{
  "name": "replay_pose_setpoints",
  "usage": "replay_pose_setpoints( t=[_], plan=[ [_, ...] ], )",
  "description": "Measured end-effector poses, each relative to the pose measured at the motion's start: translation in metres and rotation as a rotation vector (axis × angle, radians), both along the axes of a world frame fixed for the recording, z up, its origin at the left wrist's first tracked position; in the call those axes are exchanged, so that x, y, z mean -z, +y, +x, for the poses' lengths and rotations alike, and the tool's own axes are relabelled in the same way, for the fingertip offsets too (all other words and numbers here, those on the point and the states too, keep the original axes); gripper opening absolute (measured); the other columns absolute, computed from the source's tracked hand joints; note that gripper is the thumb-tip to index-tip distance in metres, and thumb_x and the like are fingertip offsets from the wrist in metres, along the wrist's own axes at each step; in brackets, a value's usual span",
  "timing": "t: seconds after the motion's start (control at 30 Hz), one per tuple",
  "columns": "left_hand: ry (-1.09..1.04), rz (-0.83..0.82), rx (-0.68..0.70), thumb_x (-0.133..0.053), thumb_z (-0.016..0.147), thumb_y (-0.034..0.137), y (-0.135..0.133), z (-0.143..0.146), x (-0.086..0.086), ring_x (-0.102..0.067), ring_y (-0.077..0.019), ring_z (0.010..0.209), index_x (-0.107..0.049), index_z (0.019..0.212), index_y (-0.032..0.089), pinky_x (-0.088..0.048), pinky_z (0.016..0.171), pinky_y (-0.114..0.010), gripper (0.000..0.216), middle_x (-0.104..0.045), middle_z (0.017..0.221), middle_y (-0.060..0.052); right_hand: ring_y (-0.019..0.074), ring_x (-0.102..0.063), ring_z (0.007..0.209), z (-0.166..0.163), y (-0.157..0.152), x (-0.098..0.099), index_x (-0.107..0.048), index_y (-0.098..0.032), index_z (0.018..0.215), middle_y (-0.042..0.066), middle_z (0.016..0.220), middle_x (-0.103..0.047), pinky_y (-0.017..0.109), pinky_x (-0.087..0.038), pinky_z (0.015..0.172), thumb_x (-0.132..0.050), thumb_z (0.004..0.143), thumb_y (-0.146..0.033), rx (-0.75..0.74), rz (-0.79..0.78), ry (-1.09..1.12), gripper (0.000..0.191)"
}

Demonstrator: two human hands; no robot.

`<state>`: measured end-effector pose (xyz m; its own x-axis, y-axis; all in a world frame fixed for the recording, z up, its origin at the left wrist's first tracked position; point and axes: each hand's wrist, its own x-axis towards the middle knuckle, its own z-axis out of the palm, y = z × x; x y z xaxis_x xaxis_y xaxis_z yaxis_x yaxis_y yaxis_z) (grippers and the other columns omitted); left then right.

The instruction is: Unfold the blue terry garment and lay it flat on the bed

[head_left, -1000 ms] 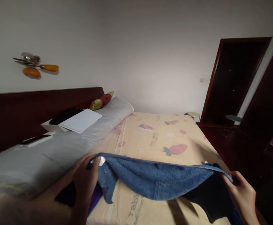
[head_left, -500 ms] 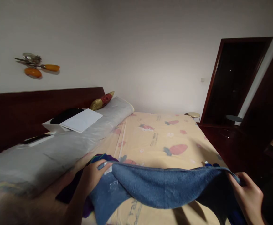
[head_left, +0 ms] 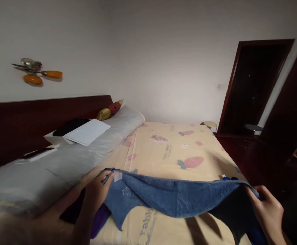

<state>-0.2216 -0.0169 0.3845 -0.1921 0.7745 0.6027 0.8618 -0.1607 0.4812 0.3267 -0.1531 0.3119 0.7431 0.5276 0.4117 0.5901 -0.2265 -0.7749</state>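
**A:** Quick one: where is the towel [head_left: 174, 199] actually found here, laid down or lifted?

**B:** Lifted. It's stretched across the near end of the bed [head_left: 179, 146], just above the printed sheet. One upper corner, the one with the white tag, is pinched in the left hand [head_left: 97, 194]. The other is clamped in the right hand [head_left: 268, 212], with the fingers curled over the hem. Both grips are closed tight on the cloth, nothing loose.

**A:** Why the droop in the middle then?

**B:** Because it's only supported at the two ends. The top edge is pulled fairly taut between the hands, so the rest is left to hang, and a shadow is thrown on the sheet below. The lower left corner is draped down to the sheet, though whether it's touched can't be told.

**A:** And what's around it?

**B:** A purple cloth [head_left: 101, 219] is seen under the left wrist, partly covered by the towel. A long grey bolster [head_left: 69, 160] is laid along the headboard [head_left: 36, 119], and a white pad [head_left: 87, 131] is rested at its top edge, well apart from the hands. A dark door [head_left: 253, 88] is set in the far wall.
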Motion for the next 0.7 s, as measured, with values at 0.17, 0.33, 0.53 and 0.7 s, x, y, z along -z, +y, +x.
replay_pose_setpoints(
  t=[0.17, 0.33, 0.53, 0.7],
  plan=[
    [-0.088, -0.085, 0.026, -0.051, 0.072, 0.052, -0.004, 0.001, -0.003, -0.065, -0.0204, 0.071, -0.061, 0.066, 0.027, -0.048, 0.068, -0.028, 0.028, -0.069, 0.067, 0.001, 0.0126, -0.045, 0.055, -0.001, 0.0, -0.002, -0.058, -0.023, 0.072, -0.005, 0.056, -0.049, 0.023, -0.036, 0.051, -0.057, 0.066, -0.069, 0.0, -0.013, 0.007, 0.047],
    [-0.103, -0.056, 0.011, -0.051, 0.071, 0.052, -0.007, 0.005, -0.005, -0.064, -0.0212, 0.071, -0.059, 0.063, 0.027, -0.048, 0.07, -0.029, 0.027, -0.068, 0.065, 0.001, 0.0121, -0.043, 0.052, 0.0, 0.001, -0.003, -0.058, -0.023, 0.071, -0.005, 0.053, -0.047, 0.023, -0.035, 0.05, -0.057, 0.065, -0.068, 0.008, -0.012, 0.008, 0.046],
    [-0.173, -0.01, -0.028, -0.047, 0.073, 0.05, -0.007, 0.004, -0.003, -0.066, -0.025, 0.085, -0.062, 0.071, 0.028, -0.049, 0.079, -0.033, 0.027, -0.073, 0.079, -0.002, 0.0126, -0.045, 0.054, 0.001, 0.001, -0.002, -0.058, -0.023, 0.071, -0.005, 0.056, -0.049, 0.023, -0.036, 0.051, -0.057, 0.064, -0.069, -0.002, -0.018, 0.009, 0.046],
    [-0.2, -0.019, -0.092, -0.045, 0.077, 0.051, -0.012, 0.007, -0.006, -0.066, -0.026, 0.087, -0.062, 0.077, 0.027, -0.05, 0.079, -0.034, 0.03, -0.072, 0.083, -0.003, 0.0123, -0.043, 0.053, 0.0, 0.001, -0.001, -0.058, -0.023, 0.073, -0.006, 0.054, -0.047, 0.023, -0.036, 0.051, -0.058, 0.065, -0.07, -0.012, -0.036, 0.044, 0.048]
  ],
)
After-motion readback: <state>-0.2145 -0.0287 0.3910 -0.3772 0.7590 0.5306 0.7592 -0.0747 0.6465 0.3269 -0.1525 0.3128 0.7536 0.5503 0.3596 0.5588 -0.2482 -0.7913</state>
